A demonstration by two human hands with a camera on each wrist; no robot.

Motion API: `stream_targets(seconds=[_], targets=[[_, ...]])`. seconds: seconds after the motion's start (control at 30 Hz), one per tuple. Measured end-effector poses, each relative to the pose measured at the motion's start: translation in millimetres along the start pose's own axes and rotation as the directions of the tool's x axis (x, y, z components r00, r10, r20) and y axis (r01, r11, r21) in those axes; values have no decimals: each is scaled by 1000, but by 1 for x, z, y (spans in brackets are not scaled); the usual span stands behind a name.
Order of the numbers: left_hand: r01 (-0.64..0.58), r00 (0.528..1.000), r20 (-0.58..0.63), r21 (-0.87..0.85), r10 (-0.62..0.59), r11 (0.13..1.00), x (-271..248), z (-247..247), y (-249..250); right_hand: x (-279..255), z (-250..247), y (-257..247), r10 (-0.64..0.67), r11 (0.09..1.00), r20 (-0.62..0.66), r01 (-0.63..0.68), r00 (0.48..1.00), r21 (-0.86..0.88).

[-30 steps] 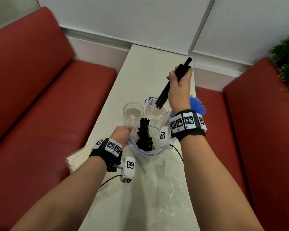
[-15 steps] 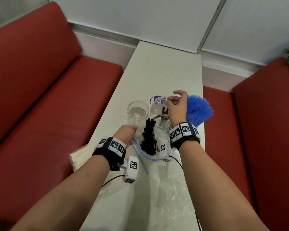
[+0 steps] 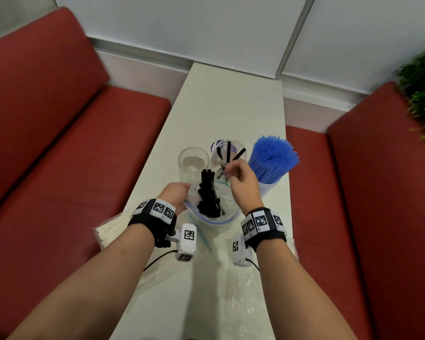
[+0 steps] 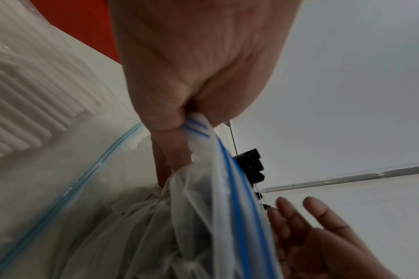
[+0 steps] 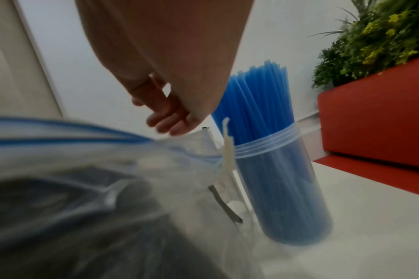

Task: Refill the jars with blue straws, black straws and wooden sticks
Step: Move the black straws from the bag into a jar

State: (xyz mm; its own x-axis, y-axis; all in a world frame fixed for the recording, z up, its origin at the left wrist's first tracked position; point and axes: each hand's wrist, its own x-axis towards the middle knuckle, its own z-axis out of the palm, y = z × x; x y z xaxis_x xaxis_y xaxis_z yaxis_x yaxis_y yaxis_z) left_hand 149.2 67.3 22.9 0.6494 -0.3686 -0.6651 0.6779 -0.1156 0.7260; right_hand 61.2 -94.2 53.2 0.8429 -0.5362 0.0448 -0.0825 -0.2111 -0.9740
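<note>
Here we see our left hand [image 3: 176, 196] pinching the rim of the clear zip-top plastic bag [image 3: 227, 217], thumb and curled fingers [image 4: 172, 149] gripping its blue-striped edge. A bundle of black plastic straws [image 3: 207, 192] stands inside the bag. At one o'clock from it, our right hand [image 3: 242, 179] hovers with fingers loosely spread, holding nothing, at the near rim of the middle clear jar [image 3: 227, 153], which holds a few black straws. At three o'clock of that jar stands the clear jar of blue straws [image 3: 271, 159]; at nine o'clock, an empty clear jar [image 3: 193, 161]. White sticks in plastic wrap [image 3: 113, 229] lie at the white table's [image 3: 231, 99] left edge.
</note>
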Motion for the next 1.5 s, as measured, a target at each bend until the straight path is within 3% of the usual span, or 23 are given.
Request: stream_targets(seconds=[0.1,0.2,0.27,0.37,0.43,0.57,0.8,1.27,1.5], targets=[[13,1000,-3,-8,-13,1000,2,0,0,-15,-2,10,126,992,239,-129,963,-4],[12,1000,9,-13,-12,1000,0,3,0,-25,-11,19,232,972,465,-190,855,-137],[4,1000,0,-23,-4,1000,-1,4,0,-29,-17,22,285,955,546,-184,788,-234],[12,1000,-25,-59,-13,998,-2,7,0,-32,-20,23,333,917,571,-116,751,-382],[12,1000,-28,-54,-14,998,1,8,-1,-36,-17,24,320,910,555,-87,768,-406],[6,1000,-27,39,-5,999,9,4,-4,-47,-7,29,256,949,479,-122,840,-292],[42,998,-50,24,-41,999,8,0,-5,-48,0,35,212,937,255,-122,943,-328],[17,1000,-20,27,-16,999,1,2,0,-39,1,20,111,975,115,-86,987,-204],[6,1000,-5,80,-6,997,3,2,-3,-38,4,21,183,971,123,-160,975,-176]])
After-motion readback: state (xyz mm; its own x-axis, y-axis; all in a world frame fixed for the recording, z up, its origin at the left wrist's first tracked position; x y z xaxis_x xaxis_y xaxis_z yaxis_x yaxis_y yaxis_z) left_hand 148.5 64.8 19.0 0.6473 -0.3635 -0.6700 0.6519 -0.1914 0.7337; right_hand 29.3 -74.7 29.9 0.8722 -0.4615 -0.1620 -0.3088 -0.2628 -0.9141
